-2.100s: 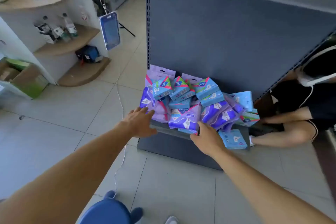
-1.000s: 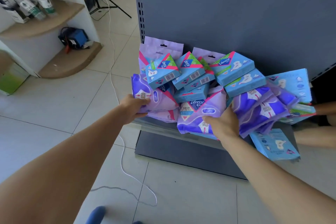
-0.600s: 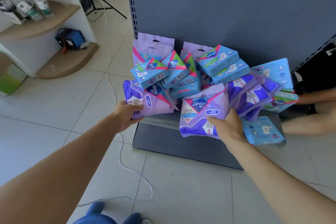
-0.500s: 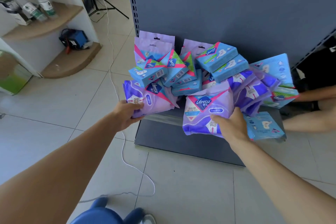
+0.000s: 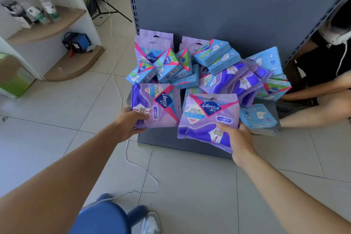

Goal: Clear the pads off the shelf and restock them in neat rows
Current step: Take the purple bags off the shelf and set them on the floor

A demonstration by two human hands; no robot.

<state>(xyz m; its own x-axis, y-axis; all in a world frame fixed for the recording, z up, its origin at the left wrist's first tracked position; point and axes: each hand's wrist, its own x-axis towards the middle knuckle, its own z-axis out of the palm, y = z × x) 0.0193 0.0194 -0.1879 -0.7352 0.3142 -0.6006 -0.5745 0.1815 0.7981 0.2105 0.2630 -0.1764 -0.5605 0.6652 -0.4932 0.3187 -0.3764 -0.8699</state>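
A jumbled heap of pad packs covers the grey bottom shelf: small blue boxes on top, purple soft packs below and at the back. My left hand grips the lower left corner of one purple pack at the heap's front left. My right hand grips the lower right edge of a second purple pack, held out in front of the shelf edge. A flat blue pack lies at the shelf's front right.
The shelf's grey back panel rises behind the heap. Another person crouches at the right end. A white cable trails over the tiled floor. A corner stand with bottles is at left, a blue stool below me.
Both hands have pulled their purple packs forward off the heap toward me; the right pack now hangs past the shelf's front edge.
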